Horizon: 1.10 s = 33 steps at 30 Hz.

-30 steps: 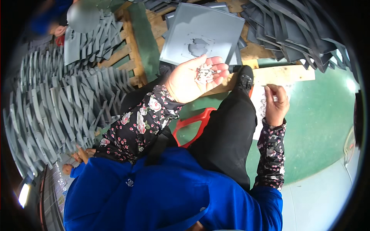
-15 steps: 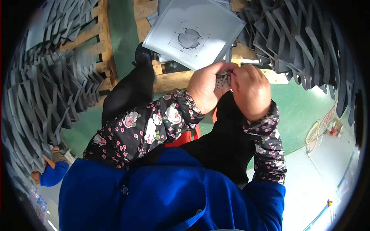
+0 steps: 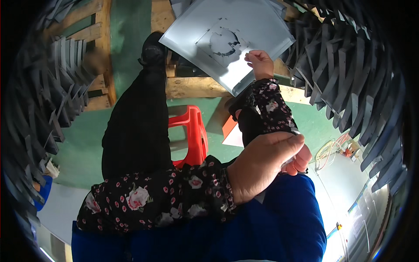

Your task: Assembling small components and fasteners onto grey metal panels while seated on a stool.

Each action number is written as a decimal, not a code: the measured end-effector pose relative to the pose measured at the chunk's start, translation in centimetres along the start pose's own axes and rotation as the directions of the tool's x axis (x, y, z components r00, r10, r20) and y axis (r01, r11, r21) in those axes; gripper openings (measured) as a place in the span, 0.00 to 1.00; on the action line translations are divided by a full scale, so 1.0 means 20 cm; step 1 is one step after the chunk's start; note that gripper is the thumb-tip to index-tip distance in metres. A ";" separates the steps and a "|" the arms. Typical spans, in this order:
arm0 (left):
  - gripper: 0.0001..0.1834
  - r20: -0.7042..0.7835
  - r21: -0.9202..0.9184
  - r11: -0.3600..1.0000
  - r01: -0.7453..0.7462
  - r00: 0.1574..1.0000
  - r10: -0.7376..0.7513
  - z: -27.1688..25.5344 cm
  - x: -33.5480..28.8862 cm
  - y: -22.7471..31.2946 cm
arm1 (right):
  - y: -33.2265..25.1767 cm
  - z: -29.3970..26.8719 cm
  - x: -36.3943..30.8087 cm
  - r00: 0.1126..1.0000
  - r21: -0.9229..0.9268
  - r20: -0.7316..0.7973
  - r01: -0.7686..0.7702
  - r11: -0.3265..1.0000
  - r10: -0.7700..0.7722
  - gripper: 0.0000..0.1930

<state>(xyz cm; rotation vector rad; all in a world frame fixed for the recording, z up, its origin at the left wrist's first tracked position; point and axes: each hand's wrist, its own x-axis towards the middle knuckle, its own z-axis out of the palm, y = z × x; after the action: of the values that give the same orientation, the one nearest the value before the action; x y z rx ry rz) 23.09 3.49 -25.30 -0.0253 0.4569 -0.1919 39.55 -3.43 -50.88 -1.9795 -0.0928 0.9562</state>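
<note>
A light grey square sheet panel (image 3: 192, 41) lies turned at an angle on top of others, with a rounded dark outline and small marks around its middle. My right hand (image 3: 263, 65) is stretched out over the panel's right side, thumb and fingertips pinched together; what they hold, if anything, is too small to make out. Nearer to my body, above my right thigh, my left hand (image 3: 262, 163) is closed, thumb over the curled fingers. Small grey pieces (image 3: 295, 130) show only as a sliver by its thumb, the rest hidden in the fist.
Under the panels is a wooden pallet (image 3: 196, 87). Rows of dark grey bent sheet parts stand at the left (image 3: 30, 109) and right (image 3: 345, 65). Between my legs is a red plastic stool (image 3: 198, 135). Coiled cables (image 3: 327, 153) lie on the floor at the right.
My hands were together, with small grey pieces in the left palm. The left has closed and come back toward my body; the right has reached out over the panel. My view has shifted.
</note>
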 end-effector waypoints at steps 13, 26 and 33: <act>0.19 -0.111 -0.005 0.999 0.037 0.993 -0.037 -0.06 -0.01 0.06 | 0.15 0.12 0.13 0.972 0.192 -0.216 0.138 0.972 -0.095 0.02; 0.18 -0.150 0.011 0.999 0.053 0.987 -0.051 -0.06 0.01 0.02 | 0.16 0.13 0.12 0.955 0.134 -0.272 0.156 0.979 -0.115 0.03; 0.17 -0.172 0.035 0.997 0.070 0.983 -0.063 -0.07 0.05 0.00 | 0.16 0.12 0.13 0.955 0.051 -0.275 0.127 0.991 -0.108 0.04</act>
<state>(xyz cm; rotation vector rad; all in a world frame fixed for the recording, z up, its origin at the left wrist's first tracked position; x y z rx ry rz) 23.41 3.38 -26.99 0.0158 0.6232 -0.2702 38.89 -2.60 -55.52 -1.9985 -0.0227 0.5966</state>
